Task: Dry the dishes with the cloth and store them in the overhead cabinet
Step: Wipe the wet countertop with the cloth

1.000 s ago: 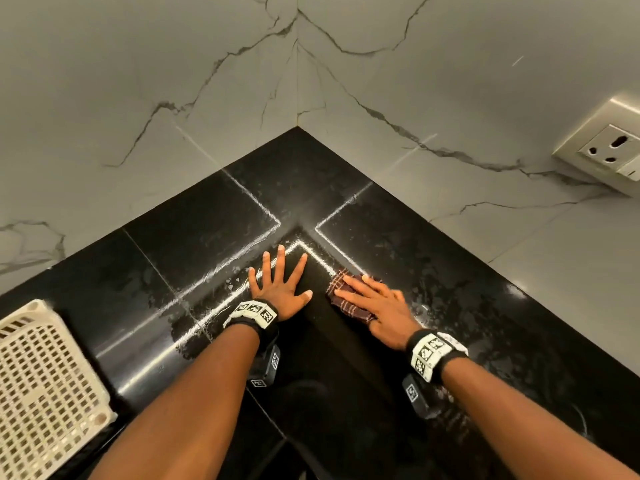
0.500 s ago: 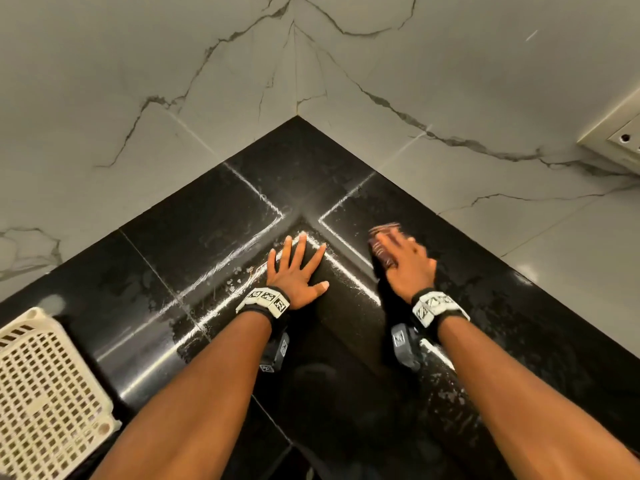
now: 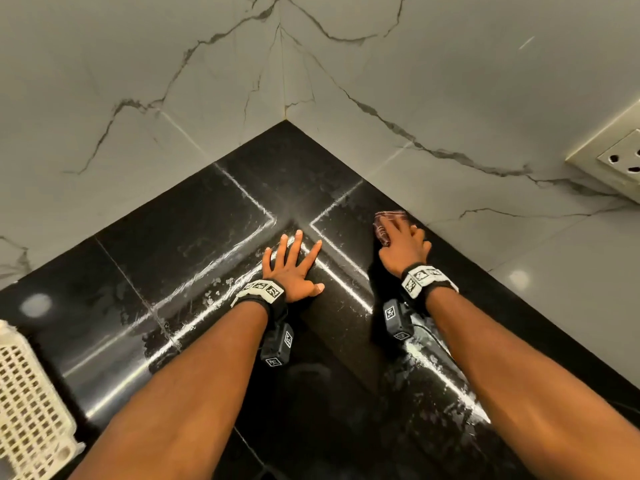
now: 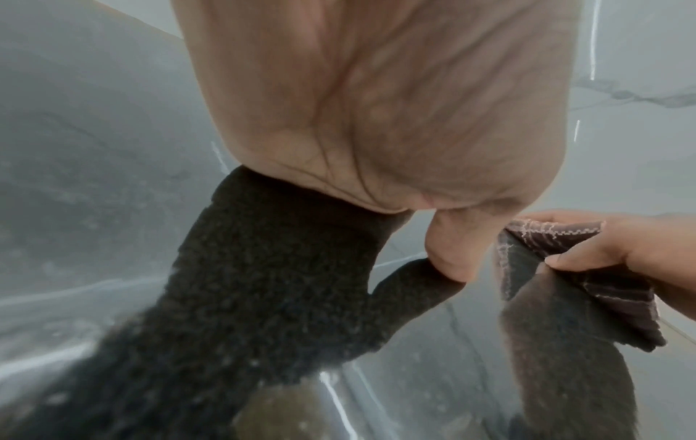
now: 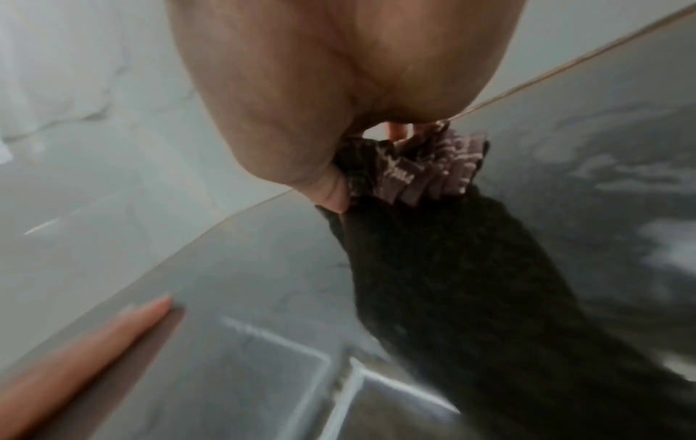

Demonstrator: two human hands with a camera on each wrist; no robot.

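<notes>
in the head view, the left hand (image 3: 294,268) lay flat with fingers spread on the glossy black stone table (image 3: 194,244), just left of the folded brown checked cloth (image 3: 382,230). the right hand (image 3: 403,249) pressed that cloth down near the grey-veined white marble wall (image 3: 450,98). a cream perforated plastic basket (image 3: 27,403) sat well left of the cloth; no dishes showed.

in the left wrist view, the left hand (image 4: 376,104) was released, palm down, while the right hand (image 4: 621,247) pinched the cloth (image 4: 557,262) between thumb and fingers.

in the right wrist view, the right hand (image 5: 339,89) bunched the cloth (image 5: 425,169) against the table (image 5: 565,148), close to the wall edge.

to wipe well, i judged, the strokes should overlap, keep even pressure, and carry the wet patches away from the wall.
</notes>
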